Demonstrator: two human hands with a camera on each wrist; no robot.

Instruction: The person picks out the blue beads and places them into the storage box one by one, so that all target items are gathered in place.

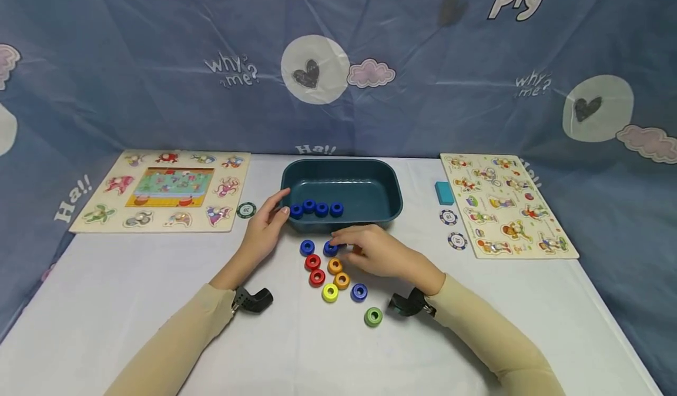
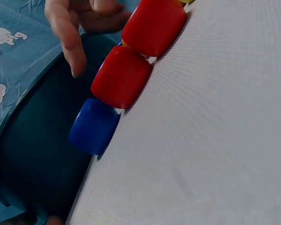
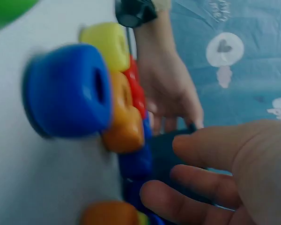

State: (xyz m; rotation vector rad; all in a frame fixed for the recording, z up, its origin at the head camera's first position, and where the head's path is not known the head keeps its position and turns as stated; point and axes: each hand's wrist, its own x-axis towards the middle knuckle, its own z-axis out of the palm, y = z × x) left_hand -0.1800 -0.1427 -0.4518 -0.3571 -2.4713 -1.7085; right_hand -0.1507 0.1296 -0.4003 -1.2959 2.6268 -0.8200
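A dark teal plastic bin (image 1: 344,222) stands at the middle of the table with several blue ring-shaped beads (image 1: 321,210) inside. My left hand (image 1: 261,228) holds its left end, thumb and a finger at the rim. Just in front of the bin, my right hand (image 1: 378,249) is over a blue bead (image 1: 330,248), a fingertip at it; its fingers are spread in the right wrist view. Another blue bead (image 2: 94,126) sits near the bin, beside two red beads (image 1: 314,269). Two orange beads (image 1: 338,272) and a yellow bead (image 1: 330,293) lie closer to me.
Apart from the group lie a blue bead (image 1: 359,292) and a green bead (image 1: 373,317). Picture puzzle boards (image 1: 227,222) (image 1: 560,252) flank the bin. Near them are poker chips (image 1: 246,210) (image 1: 457,241) and a small teal block (image 1: 444,193). A printed blue cloth (image 1: 396,120) hangs behind.
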